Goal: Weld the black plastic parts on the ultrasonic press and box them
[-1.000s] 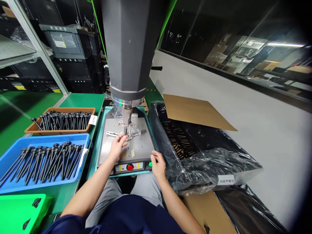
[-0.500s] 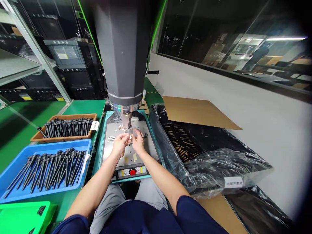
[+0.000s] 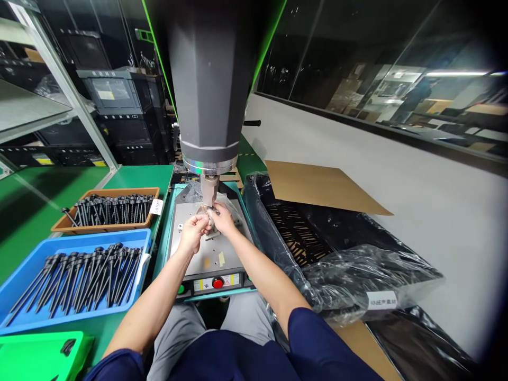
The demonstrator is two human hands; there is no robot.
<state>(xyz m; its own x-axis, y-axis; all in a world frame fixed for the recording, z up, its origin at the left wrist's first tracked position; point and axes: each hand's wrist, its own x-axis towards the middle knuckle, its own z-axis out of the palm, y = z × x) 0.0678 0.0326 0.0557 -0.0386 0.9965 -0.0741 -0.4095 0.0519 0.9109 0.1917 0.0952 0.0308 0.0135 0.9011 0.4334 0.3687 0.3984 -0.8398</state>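
Both hands are close together over the grey metal plate (image 3: 190, 259), just below the metal tip (image 3: 209, 188) of the machine's large grey head (image 3: 206, 84). My left hand (image 3: 194, 231) is closed in a pinch at the left of the tip; a small pale thing shows at its fingertips, too small to name. Right beside it, my right hand (image 3: 223, 218) has its fingers bent in under the tip, by a small dark piece. What it grips is mostly hidden by the fingers. A metal fixture (image 3: 212, 236) sits on the plate below the hands.
To the left, a brown tray (image 3: 105, 229) and a blue tray (image 3: 71, 241) hold many black long-stemmed parts. A green tray (image 3: 32, 360) is nearer. A red button (image 3: 218, 283) is on the machine's front. At right stands a plastic-lined box (image 3: 357, 264) of dark parts, with cardboard (image 3: 325, 185) above.
My right hand has shifted up and inward, closer beneath the machine's tip. My left hand keeps its pinch beside it. The whole view has moved slightly.
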